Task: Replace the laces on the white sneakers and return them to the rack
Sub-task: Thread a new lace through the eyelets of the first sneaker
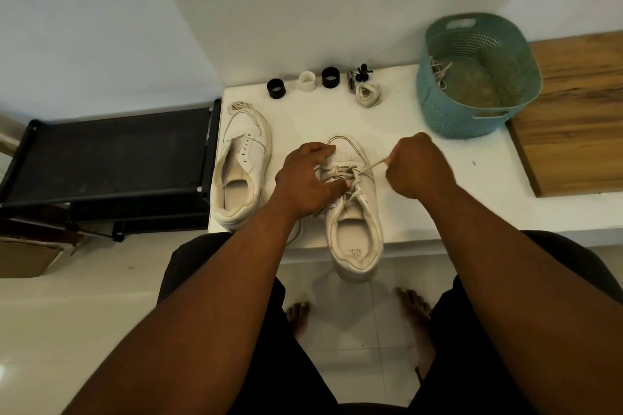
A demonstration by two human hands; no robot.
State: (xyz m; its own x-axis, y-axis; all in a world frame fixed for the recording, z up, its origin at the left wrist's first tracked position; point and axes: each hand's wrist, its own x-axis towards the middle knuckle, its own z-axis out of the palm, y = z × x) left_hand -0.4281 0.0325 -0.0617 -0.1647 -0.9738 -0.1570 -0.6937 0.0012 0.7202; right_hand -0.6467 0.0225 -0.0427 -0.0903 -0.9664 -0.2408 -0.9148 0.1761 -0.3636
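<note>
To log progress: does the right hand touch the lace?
Touching. The head view shows the right hand pinching the lace, pulled taut from the sneaker.
</note>
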